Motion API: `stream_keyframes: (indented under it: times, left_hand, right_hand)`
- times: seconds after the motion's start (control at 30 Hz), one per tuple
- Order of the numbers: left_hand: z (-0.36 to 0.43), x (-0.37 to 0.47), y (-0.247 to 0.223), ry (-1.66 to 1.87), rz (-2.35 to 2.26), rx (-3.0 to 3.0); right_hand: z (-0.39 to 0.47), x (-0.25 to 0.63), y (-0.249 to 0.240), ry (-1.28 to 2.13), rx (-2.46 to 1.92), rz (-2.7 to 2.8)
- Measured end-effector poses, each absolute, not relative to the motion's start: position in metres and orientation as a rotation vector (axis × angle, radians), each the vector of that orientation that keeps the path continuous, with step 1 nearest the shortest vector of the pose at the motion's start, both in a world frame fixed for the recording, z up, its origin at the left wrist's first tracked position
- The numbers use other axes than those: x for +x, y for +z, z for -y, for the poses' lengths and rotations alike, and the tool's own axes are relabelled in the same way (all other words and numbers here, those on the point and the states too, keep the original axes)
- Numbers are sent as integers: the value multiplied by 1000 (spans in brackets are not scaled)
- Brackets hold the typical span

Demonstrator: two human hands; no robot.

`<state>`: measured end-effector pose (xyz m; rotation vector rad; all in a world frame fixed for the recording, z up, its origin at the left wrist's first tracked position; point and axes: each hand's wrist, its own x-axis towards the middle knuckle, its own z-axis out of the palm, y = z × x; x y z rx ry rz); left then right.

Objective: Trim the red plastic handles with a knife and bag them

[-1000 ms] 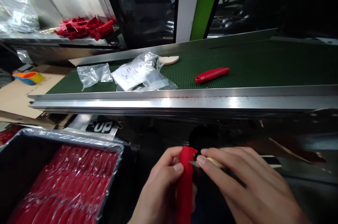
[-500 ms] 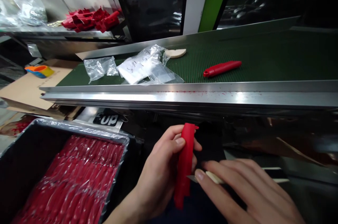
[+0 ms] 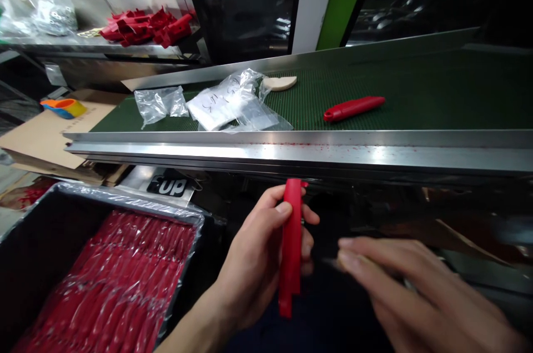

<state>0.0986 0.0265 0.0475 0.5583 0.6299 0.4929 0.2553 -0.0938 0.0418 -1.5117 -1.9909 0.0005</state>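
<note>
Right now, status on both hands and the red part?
Left hand gripping red plastic part. Right hand pinching motion-blurred knife, blade off the part. Metal conveyor rail beyond both hands.

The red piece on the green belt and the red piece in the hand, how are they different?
The belt piece lies across the green belt, while the held piece runs up and down in the picture. No hand touches the belt piece; the left hand grips the held piece. The belt piece looks rounded, with a ring-like left end; the held piece shows a flatter side and a stepped lower end. Both are red and long.
</note>
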Motion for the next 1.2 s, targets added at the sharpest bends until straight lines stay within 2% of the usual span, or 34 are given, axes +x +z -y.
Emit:
stream_keyframes:
  times: [0.83, 1.0, 1.2]
  left_hand:
    - [-4, 89, 57, 415, -775, 817]
    - [-3, 89, 56, 437, -745, 797]
    - [1, 87, 52, 385, -618, 690]
  right_hand:
    - [74, 260, 44, -149, -1570, 1931]
    - [72, 260, 44, -122, -1544, 1846]
    - [67, 280, 44, -241, -1639, 1760]
